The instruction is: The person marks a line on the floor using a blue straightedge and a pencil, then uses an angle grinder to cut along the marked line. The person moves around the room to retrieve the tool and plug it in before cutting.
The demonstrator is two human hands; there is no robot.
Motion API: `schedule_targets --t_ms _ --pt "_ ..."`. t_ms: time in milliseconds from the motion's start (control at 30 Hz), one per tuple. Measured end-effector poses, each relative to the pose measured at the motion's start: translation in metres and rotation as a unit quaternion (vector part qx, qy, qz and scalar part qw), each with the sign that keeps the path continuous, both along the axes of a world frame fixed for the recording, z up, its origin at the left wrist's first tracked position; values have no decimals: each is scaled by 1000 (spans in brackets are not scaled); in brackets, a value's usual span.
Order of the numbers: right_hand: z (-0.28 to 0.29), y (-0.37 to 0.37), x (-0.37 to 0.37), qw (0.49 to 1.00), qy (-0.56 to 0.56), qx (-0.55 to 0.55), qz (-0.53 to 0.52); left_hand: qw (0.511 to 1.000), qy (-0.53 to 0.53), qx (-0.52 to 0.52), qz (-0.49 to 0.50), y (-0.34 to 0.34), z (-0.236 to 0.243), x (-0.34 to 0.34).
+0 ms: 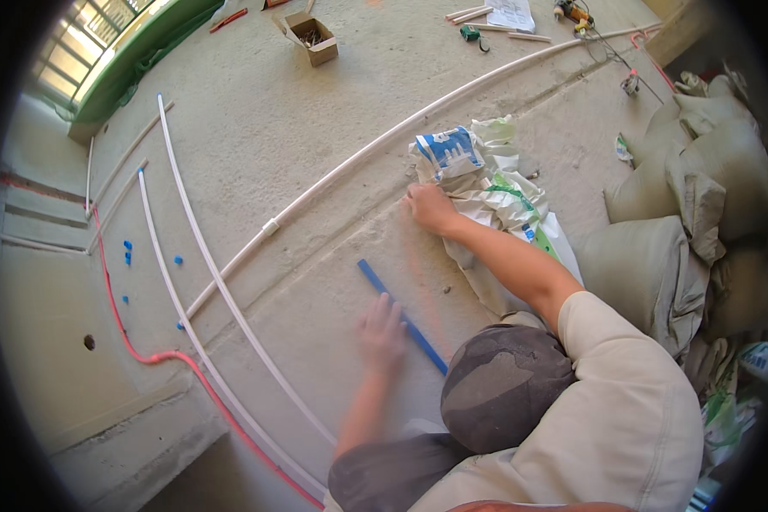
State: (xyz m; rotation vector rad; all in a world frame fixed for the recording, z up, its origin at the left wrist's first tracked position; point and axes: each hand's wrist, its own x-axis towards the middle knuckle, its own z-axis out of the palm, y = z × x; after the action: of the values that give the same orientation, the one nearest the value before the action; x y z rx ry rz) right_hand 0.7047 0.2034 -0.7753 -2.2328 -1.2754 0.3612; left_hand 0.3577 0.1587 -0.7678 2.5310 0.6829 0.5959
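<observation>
My right hand (428, 206) has its fingers closed on the edge of a crumpled white paper sack (508, 213) with blue and green print, lying on the concrete. Down and left of it, my left hand (380, 337) is smeared by motion beside a straight blue pipe (374, 277); whether it grips the pipe is unclear. The pipe's lower end disappears behind my knee.
White pipes (299, 192) run across the floor (316, 102), with a red conduit (198, 375) and small blue fittings (178, 261) at left. Stuffed sacks (653, 256) pile at right. An open cardboard box (320, 51) and power tools (576, 19) lie farther back.
</observation>
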Motion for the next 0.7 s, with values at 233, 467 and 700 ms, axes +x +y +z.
schedule_targets --t_ms 233,467,700 --pt "-2 -13 17 989 127 52 -57 999 17 -29 13 -5 -6 -3" --pt "9 -20 20 993 52 58 -86 999 5 -33 12 -1 -3 -1" --pt "13 -21 23 995 19 26 -95 999 4 -40 18 -1 -5 -2"
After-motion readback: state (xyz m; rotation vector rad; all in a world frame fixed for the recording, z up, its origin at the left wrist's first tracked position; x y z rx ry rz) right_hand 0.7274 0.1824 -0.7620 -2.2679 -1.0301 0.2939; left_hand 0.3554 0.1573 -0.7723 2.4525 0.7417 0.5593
